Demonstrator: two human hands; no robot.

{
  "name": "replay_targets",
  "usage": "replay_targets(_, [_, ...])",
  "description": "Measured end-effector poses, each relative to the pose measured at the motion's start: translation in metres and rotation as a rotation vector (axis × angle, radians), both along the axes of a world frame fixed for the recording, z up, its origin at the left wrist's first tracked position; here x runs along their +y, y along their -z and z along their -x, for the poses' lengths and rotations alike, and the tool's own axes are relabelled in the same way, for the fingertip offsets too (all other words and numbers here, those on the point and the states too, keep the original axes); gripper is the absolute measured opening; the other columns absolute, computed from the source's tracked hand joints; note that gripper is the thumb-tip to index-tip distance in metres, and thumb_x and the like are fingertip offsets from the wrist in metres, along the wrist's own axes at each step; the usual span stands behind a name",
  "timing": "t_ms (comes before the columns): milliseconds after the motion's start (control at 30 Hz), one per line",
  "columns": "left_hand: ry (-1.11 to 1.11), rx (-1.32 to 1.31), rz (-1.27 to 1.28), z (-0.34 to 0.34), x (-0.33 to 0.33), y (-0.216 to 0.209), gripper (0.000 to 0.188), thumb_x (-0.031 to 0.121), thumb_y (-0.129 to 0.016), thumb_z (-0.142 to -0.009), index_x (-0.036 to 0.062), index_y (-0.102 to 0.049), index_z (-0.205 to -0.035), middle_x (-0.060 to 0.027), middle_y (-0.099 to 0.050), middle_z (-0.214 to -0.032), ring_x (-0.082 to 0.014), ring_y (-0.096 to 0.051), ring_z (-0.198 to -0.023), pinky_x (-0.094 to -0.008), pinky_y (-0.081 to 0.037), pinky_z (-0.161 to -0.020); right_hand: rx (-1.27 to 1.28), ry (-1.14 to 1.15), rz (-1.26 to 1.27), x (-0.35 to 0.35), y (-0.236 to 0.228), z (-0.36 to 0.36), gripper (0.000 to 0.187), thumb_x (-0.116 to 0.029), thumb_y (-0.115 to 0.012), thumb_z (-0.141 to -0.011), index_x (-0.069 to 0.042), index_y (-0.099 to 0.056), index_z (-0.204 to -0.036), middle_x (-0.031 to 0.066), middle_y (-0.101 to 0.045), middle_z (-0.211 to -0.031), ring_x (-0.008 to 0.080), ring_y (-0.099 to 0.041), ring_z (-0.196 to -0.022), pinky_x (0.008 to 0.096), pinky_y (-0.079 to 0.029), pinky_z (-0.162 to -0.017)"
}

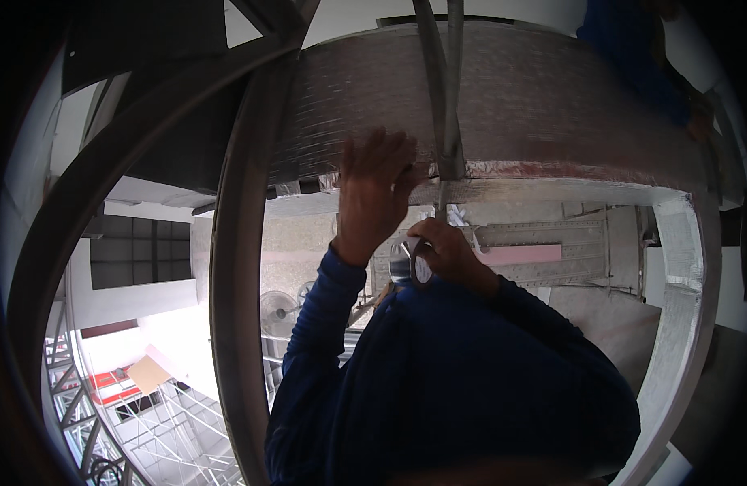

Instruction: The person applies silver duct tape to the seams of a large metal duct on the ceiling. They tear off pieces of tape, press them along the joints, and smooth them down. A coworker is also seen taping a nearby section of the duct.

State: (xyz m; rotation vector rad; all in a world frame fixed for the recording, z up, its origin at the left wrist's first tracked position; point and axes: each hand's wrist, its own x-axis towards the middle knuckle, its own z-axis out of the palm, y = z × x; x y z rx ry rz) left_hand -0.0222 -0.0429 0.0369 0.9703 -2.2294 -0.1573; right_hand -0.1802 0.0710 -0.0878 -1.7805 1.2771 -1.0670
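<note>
Your left hand (375,190) lies flat, fingers spread, against the silver foil-wrapped insulated duct (552,105) — gripping nothing. Your right hand (448,253) closes around a silver roll of foil tape (411,263) just below the duct's edge.

Two hands: left hand (376,190), right hand (449,253). One tape roll (411,263). One foil-wrapped duct (511,97). One hanger rod (448,89). One fan (277,312). One pink panel (519,254).

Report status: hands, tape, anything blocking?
Left hand pressed flat on silver foil-wrapped duct. Right hand in a grip on silver tape roll. Grey hanger strap crosses the duct beside left hand.
</note>
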Motion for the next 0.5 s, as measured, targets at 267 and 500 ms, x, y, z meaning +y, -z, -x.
replay_targets(267, [-0.11, 0.044, 0.028, -0.002, -0.002, 0.001, 0.023, 0.013, -0.077, -0.099, 0.01, -0.081, -0.121, -0.0107, -0.079, -0.131, -0.0352, -0.069, -0.134, -0.0659, -0.033, -0.126, -0.038, 0.012, -0.016, -0.003, -0.003, -0.001, 0.028, -0.002, -0.076, -0.088, -0.001, -0.073, -0.116, 0.0191, -0.075, -0.113, 0.0393, -0.074, -0.107, 0.0462, -0.06, -0.094])
replay_targets(500, [-0.335, 0.457, 0.036, -0.061, 0.058, 0.009, 0.013, 0.003, -0.073, -0.099, 0.0056, -0.08, -0.109, -0.0144, -0.082, -0.115, -0.0307, -0.078, -0.114, -0.0558, -0.048, -0.119, -0.146, 0.093, -0.104, -0.009, -0.006, 0.002, 0.027, 0.0, -0.074, -0.09, 0.001, -0.074, -0.117, 0.0188, -0.077, -0.112, 0.0329, -0.078, -0.103, 0.0409, -0.062, -0.086])
